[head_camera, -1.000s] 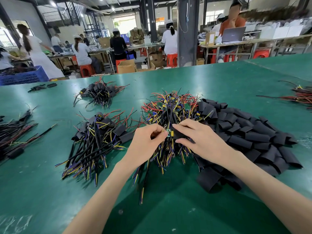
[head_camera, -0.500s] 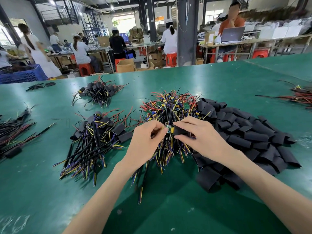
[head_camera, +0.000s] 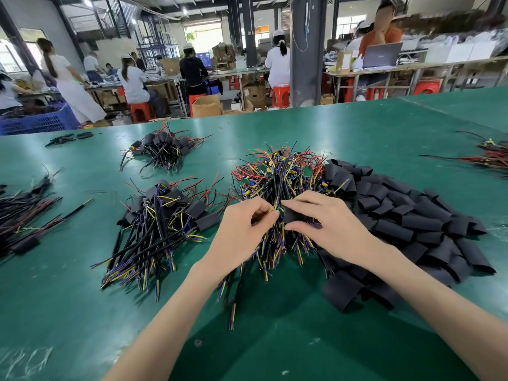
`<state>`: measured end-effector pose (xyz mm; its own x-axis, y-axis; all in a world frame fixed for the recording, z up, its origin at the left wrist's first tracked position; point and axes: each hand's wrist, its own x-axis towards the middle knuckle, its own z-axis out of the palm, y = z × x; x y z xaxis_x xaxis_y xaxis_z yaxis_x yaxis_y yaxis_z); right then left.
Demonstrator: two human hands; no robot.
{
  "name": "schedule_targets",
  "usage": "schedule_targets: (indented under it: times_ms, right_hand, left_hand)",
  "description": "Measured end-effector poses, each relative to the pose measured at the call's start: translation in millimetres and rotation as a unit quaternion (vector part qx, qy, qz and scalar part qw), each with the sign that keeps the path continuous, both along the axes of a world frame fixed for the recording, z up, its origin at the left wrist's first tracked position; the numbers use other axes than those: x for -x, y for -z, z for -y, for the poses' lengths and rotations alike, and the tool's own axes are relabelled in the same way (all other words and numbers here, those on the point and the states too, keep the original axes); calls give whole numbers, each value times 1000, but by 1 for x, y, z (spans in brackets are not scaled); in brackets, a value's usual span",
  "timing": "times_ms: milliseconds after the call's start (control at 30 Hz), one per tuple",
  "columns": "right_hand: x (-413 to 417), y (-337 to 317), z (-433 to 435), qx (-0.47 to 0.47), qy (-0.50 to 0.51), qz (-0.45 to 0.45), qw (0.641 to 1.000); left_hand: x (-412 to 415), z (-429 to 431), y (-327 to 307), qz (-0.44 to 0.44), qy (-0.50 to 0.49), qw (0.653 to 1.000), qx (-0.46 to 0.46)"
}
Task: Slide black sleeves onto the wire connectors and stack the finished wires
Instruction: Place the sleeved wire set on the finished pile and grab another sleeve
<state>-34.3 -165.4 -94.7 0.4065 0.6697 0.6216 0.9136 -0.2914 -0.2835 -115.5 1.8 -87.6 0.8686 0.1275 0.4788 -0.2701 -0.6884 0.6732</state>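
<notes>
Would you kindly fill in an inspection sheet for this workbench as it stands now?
Surface: green table, white scuffs at the near left corner.
Job's things: unsleeved wire pile in the centre; black sleeve heap to its right; near finished stack and far finished stack to its left.
Clutter: left-edge wire bundle; right-edge wire bundle.
Grippers: left hand pinches a wire end; right hand holds a black sleeve against it.
Cables: cord hanging down the pillar.
Surroundings: workers on red stools; blue crate.
</notes>
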Motion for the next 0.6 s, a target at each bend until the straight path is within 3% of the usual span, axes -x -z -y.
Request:
schedule_targets:
  times_ms: [267,600]
  right_hand:
    - [1,6,-1,24,21,37,999]
    - [-1,3,-1,52,16,44,998]
  left_hand:
    - [-3,0,6,-3,-14,999,-40]
    - [1,2,4,98,-8,966,-239]
